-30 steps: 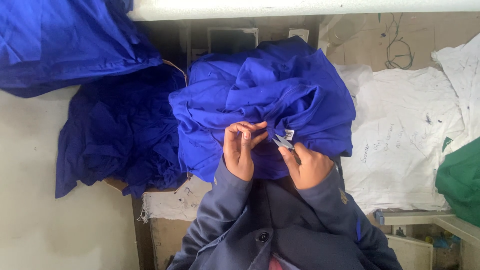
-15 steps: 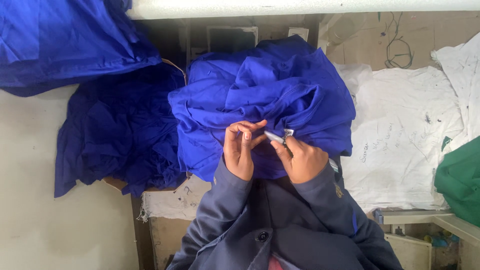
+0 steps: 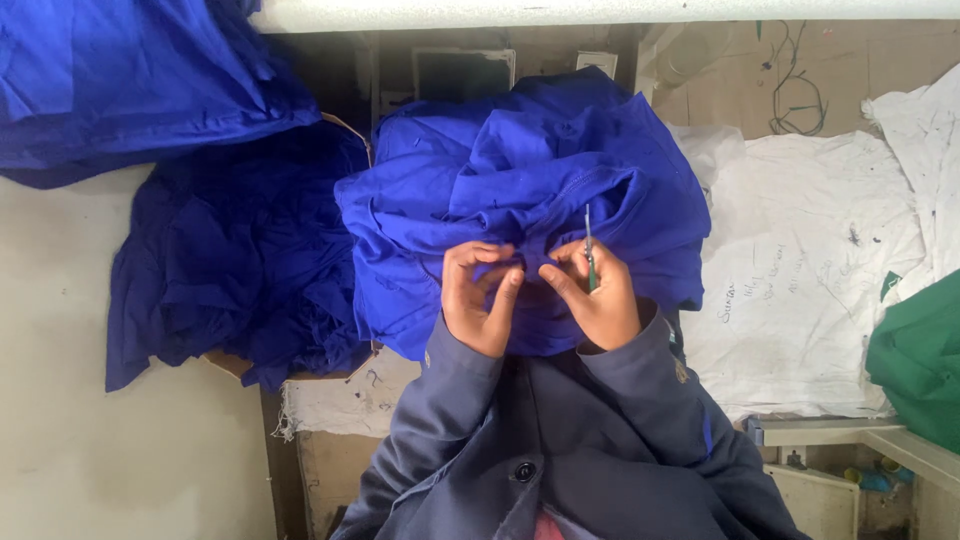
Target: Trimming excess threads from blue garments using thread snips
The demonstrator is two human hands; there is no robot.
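Observation:
A bundle of bright blue garment fabric [image 3: 520, 190] is piled in front of me. My left hand [image 3: 478, 300] pinches a fold of this blue fabric near its lower middle. Close beside it, my right hand [image 3: 598, 298] holds a small thin metal thread snip [image 3: 589, 250], its tip pointing up and away from me, while its fingertips also touch the fabric. Both hands sit close together, fingers curled toward each other. Dark blue-grey jacket sleeves cover my forearms.
More dark blue garments [image 3: 230, 270] lie heaped at the left, another blue pile [image 3: 120, 90] at the top left. A white cloth-covered surface [image 3: 810, 280] lies to the right, with green fabric [image 3: 915, 360] at the right edge. A pale floor [image 3: 100, 460] shows lower left.
My right hand has turned the snip from pointing left toward the left hand to pointing upright. Both hands have shifted slightly together on the fabric fold.

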